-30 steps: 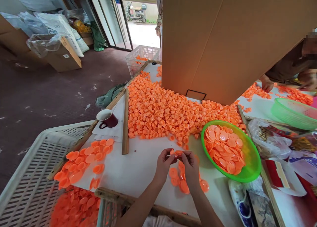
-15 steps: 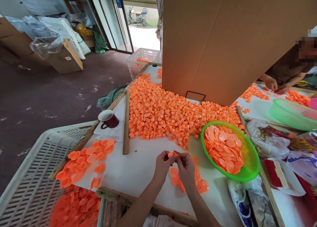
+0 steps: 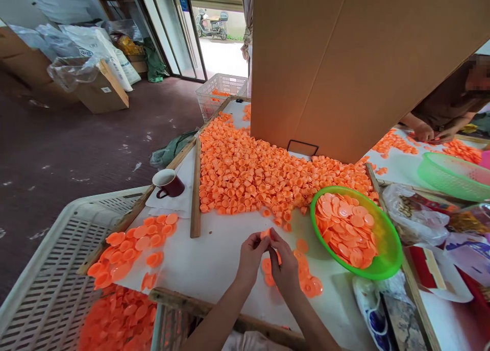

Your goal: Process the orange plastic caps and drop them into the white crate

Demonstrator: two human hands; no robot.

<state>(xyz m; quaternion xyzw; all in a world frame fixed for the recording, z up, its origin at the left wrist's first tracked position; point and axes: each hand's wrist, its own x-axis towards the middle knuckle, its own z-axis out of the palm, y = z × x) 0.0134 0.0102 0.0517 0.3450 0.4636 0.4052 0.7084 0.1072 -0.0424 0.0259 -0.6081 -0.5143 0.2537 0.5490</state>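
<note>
My left hand point(image 3: 250, 253) and my right hand point(image 3: 282, 259) meet above the white tabletop point(image 3: 199, 274), their fingertips pinched together on a small orange plastic cap point(image 3: 265, 233). The fingers partly cover it, so I cannot tell whether it is one piece or two joined. Flat orange discs point(image 3: 312, 284) lie loose on the table beneath and beside my right hand. Beyond my hands spreads a large heap of small orange cup-shaped caps point(image 3: 245, 177). To the right stands a green bowl point(image 3: 388, 244) holding many flat orange discs point(image 3: 346, 228).
A wooden strip point(image 3: 195, 198) borders the heap, beside a dark mug point(image 3: 174, 185). More orange pieces point(image 3: 130, 246) lie at the left edge, above a white crate point(image 3: 57, 254). A large cardboard box point(image 3: 325, 70) rises behind. Another person's hands point(image 3: 432, 134) work at the right.
My right hand's fingers have shifted slightly up and left around the orange piece, their grip now more upright. My left hand stays nearly in place.
</note>
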